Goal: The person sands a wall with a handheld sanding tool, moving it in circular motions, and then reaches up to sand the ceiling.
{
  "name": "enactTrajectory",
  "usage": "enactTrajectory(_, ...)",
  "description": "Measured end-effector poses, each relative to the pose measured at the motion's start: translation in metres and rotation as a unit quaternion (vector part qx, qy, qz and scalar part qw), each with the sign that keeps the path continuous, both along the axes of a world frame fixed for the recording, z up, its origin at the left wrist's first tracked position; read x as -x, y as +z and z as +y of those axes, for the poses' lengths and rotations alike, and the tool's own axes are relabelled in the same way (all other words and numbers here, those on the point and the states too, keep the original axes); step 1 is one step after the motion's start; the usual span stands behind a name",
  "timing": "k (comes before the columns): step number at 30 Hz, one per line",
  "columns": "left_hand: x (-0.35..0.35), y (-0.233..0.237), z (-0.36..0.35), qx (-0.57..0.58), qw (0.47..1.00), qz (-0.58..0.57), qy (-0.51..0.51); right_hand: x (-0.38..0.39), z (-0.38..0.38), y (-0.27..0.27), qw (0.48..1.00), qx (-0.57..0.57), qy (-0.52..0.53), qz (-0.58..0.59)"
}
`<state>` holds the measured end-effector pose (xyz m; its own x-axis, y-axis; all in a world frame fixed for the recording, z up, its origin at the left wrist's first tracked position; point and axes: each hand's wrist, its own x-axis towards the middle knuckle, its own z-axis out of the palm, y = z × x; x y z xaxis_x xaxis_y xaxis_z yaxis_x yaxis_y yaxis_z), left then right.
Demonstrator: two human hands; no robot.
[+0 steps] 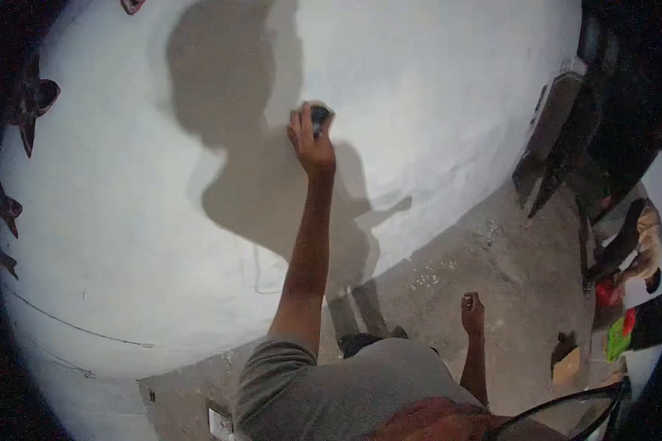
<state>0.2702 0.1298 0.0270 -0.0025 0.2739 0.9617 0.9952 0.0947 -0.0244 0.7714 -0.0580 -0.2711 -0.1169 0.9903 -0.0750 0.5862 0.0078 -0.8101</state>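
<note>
My left hand is raised against the white wall. Its fingers close round a dark, rounded object, which is at the wall surface; the palm side is partly hidden. My right hand hangs low at the right, over the grey floor and away from the wall. Its fingers are curled in, and a small pale spot shows among them, too small to identify. A large shadow of a head, body and arm falls across the wall around my left hand.
Dark furniture stands at the right. Beyond it are a tan figure, unclear in detail, and a green item. A tan block lies on the concrete floor. Thin wires run along the lower left wall.
</note>
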Motion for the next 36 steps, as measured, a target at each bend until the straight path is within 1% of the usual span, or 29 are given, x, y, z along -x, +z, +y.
enactTrajectory(2,0.013,0.0,-0.016,0.017,0.999,-0.001,-0.028,0.011,-0.008,-0.03,1.0,-0.01,0.002,-0.001)
enactTrajectory(4,0.018,0.026,-0.028,0.03,0.999,-0.03,-0.031,0.017,-0.021,-0.042,1.0,-0.007,0.026,-0.016)
enactTrajectory(5,0.019,0.046,-0.036,0.054,0.998,-0.014,0.032,0.021,-0.028,-0.041,0.999,0.012,0.024,-0.033)
enactTrajectory(6,0.033,0.057,-0.016,-0.009,1.0,0.01,0.008,0.03,-0.033,-0.039,0.998,0.027,0.005,-0.047)
enactTrajectory(7,0.038,0.078,-0.001,-0.1,0.989,-0.004,-0.108,0.035,-0.037,-0.041,0.998,0.029,0.006,-0.05)
enactTrajectory(8,0.042,0.092,0.003,-0.099,0.989,-0.007,-0.107,0.037,-0.041,-0.043,0.998,0.048,0.01,-0.045)
enactTrajectory(10,0.043,0.115,0.002,-0.111,0.992,0.054,0.036,0.033,-0.042,-0.051,0.997,0.068,0.015,-0.042)
enactTrajectory(11,0.042,0.111,0.004,-0.109,0.992,0.051,0.037,0.032,-0.039,-0.06,0.998,0.046,0.021,-0.034)
enactTrajectory(12,0.038,0.102,0.005,-0.143,0.984,-0.05,-0.092,0.027,-0.037,-0.065,0.999,0.025,0.028,-0.026)
enactTrajectory(13,0.035,0.091,0.004,-0.173,0.949,-0.149,-0.218,0.022,-0.034,-0.062,0.999,0.026,0.028,-0.028)
enactTrajectory(14,0.034,0.071,-0.003,-0.173,0.949,-0.152,-0.217,0.017,-0.031,-0.059,0.998,0.044,0.03,-0.026)
enactTrajectory(15,0.036,0.043,-0.011,-0.1,0.987,-0.089,-0.091,0.018,-0.029,-0.056,0.998,0.06,0.029,-0.02)
enactTrajectory(16,0.038,0.019,-0.019,-0.025,0.999,-0.023,0.037,0.017,-0.03,-0.057,0.998,0.059,0.026,-0.019)
enactTrajectory(18,0.044,-0.013,-0.037,0.0,1.0,-0.028,0.012,0.015,-0.033,-0.061,0.998,0.038,0.016,-0.044)
enactTrajectory(19,0.044,-0.014,-0.044,0.027,0.999,-0.034,-0.009,0.014,-0.036,-0.063,0.998,0.037,0.013,-0.043)
enactTrajectory(20,0.046,-0.01,-0.046,0.026,0.999,-0.033,-0.012,0.013,-0.038,-0.065,0.999,0.02,0.016,-0.032)
enactTrajectory(22,0.043,0.017,-0.051,0.04,0.998,-0.016,0.046,0.012,-0.044,-0.059,1.0,0.002,0.016,-0.02)
enactTrajectory(24,0.046,0.059,-0.036,0.016,0.999,-0.026,0.044,0.014,-0.047,-0.045,1.0,0.027,0.013,-0.001)
enactTrajectory(25,0.042,0.086,-0.033,-0.023,0.999,-0.008,0.048,0.013,-0.047,-0.046,1.0,0.026,0.01,0.0)
enactTrajectory(26,0.04,0.1,-0.029,-0.062,0.997,0.011,0.052,0.012,-0.046,-0.048,0.999,0.034,0.005,-0.021)
enactTrajectory(27,0.039,0.101,-0.022,-0.061,0.997,0.01,0.047,0.009,-0.047,-0.051,0.998,0.044,-0.002,-0.043)
enactTrajectory(28,0.036,0.101,-0.015,-0.092,0.995,0.008,0.022,0.007,-0.047,-0.055,0.998,0.045,-0.007,-0.043)
enactTrajectory(29,0.033,0.1,-0.008,-0.123,0.992,0.006,-0.004,0.005,-0.046,-0.059,0.999,0.008,-0.005,-0.039)
enactTrajectory(30,0.031,0.094,-0.005,-0.122,0.992,0.004,-0.009,0.004,-0.044,-0.062,0.999,-0.028,-0.002,-0.035)
enactTrajectory(31,0.03,0.08,-0.005,-0.114,0.993,-0.001,-0.011,0.003,-0.041,-0.068,0.999,-0.027,-0.007,-0.036)
enactTrajectory(32,0.028,0.064,-0.007,-0.105,0.994,-0.006,-0.012,0.001,-0.036,-0.074,0.999,0.003,-0.01,-0.035)
enactTrajectory(33,0.031,0.039,-0.015,-0.097,0.995,0.011,0.003,-0.004,-0.03,-0.075,0.999,0.033,-0.012,-0.034)
enactTrajectory(34,0.032,0.019,-0.016,-0.093,0.995,0.032,0.004,-0.003,-0.027,-0.072,0.999,0.03,-0.031,-0.029)
enactTrajectory(36,0.021,0.007,-0.024,-0.056,0.997,-0.009,-0.047,-0.001,-0.025,-0.054,0.998,0.043,-0.025,-0.023)
